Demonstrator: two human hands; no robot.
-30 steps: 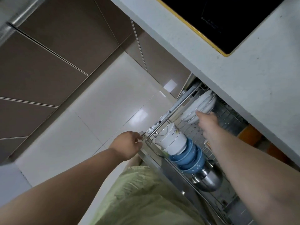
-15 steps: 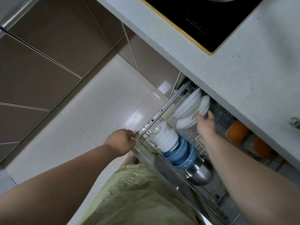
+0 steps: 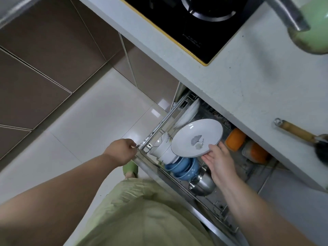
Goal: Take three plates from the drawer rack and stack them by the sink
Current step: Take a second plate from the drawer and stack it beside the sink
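Note:
A white plate [image 3: 196,137] with a grey leaf print and thin dark rim is held above the pulled-out wire drawer rack [image 3: 154,134], face up and tilted. My right hand [image 3: 219,161] grips its near edge from below. More white plates [image 3: 188,113] stand on edge at the rack's far end. My left hand [image 3: 122,150] is closed on the rack's front corner. No sink is in view.
In the rack sit stacked white bowls [image 3: 162,150], blue bowls [image 3: 184,169] and a steel pot [image 3: 203,183]. Orange-capped containers [image 3: 235,139] stand deeper in the drawer. The white countertop [image 3: 257,82] overhangs it, bearing a black hob [image 3: 191,20], a green pan [image 3: 310,32] and a wooden-handled utensil [image 3: 298,131].
My right hand has pulled one plate out of the upright row and lifted it over the bowls, face up. My left hand stays on the rack corner. The view has shifted toward the counter.

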